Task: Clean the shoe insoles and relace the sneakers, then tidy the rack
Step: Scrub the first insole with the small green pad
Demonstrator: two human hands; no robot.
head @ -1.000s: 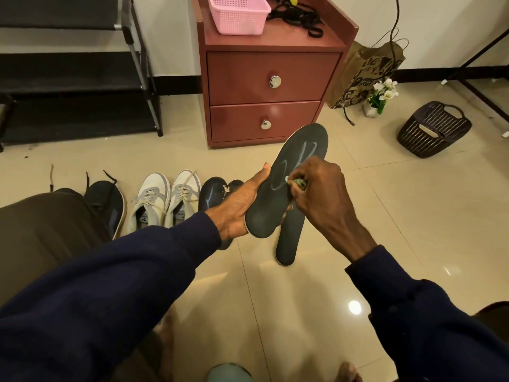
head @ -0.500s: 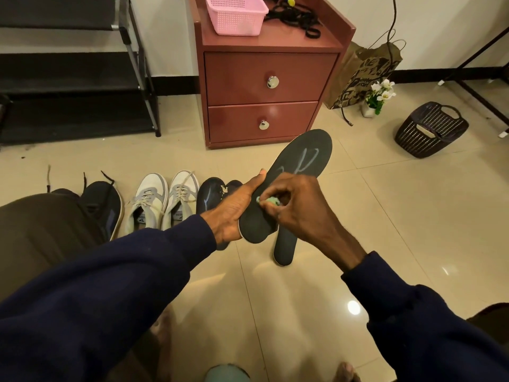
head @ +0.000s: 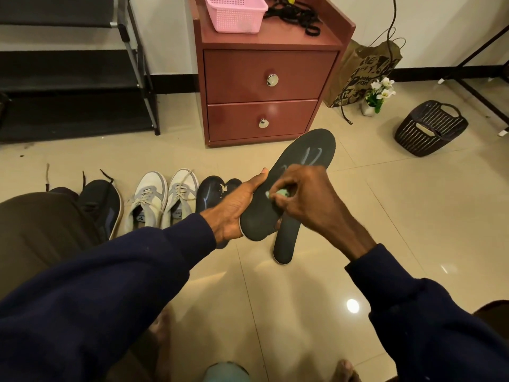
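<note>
Logging left to right. Shoe rack (head: 132,64) stands at the far left edge of the floor, against the wall. Nearer me on the left of the floor is a row: one black sneaker (head: 102,205) with lace ends trailing, a pair of white sneakers (head: 162,199), then two dark insoles (head: 209,194) just beside them, partly behind the left hand (head: 237,208). That hand grips the heel end of a black insole (head: 300,166), fingers curled beneath and thumb laid along its edge. I see the insole held above the floor, toe end tilted up toward the red cabinet (head: 261,78), pale streaks on its face. Right hand (head: 311,199) pinches a small pale-green piece (head: 282,193), possibly a wipe (too small to confirm), against the insole's middle. A further insole (head: 285,241) lies on the floor beneath. Dark basket (head: 429,128) sits toward the floor's far right edge.
</note>
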